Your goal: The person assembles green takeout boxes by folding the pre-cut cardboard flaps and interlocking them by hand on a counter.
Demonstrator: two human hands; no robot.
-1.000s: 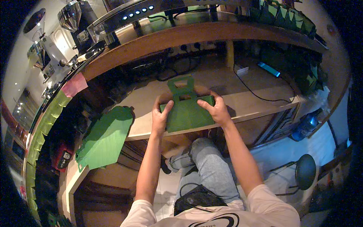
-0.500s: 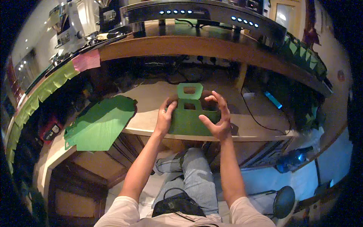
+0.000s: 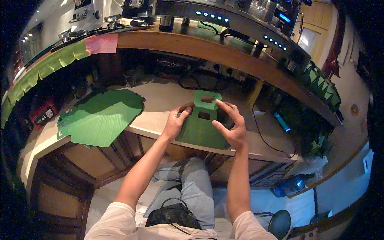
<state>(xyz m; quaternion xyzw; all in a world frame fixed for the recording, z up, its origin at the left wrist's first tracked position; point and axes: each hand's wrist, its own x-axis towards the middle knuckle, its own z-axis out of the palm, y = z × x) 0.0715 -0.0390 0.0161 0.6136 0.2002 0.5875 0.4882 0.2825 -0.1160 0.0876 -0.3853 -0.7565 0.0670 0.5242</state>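
A green cardboard carrier box (image 3: 203, 136) stands at the front of the wooden counter, two handle panels with cut-out slots rising from its top. The far handle panel (image 3: 199, 96) sits higher than the near one. My left hand (image 3: 175, 122) is closed on the box's left side, thumb on the near face and the other fingers partly hidden behind it. At the right side, my right hand (image 3: 235, 130) is open, thumb and fingers apart. Its index fingertip is at the right edge of the far handle panel; whether they touch, I cannot tell.
Flat green cardboard sheets (image 3: 104, 118) lie piled on the counter (image 3: 156, 94) to the left. A lit blue device (image 3: 281, 122) and a black cable (image 3: 260, 134) lie to the right. Above the back runs a wooden shelf (image 3: 192, 46) bearing a machine with lights.
The right fingers have moved in from above the box's right side to the far handle panel. The near face now leans back more. My left hand keeps its grip; the view has shifted.
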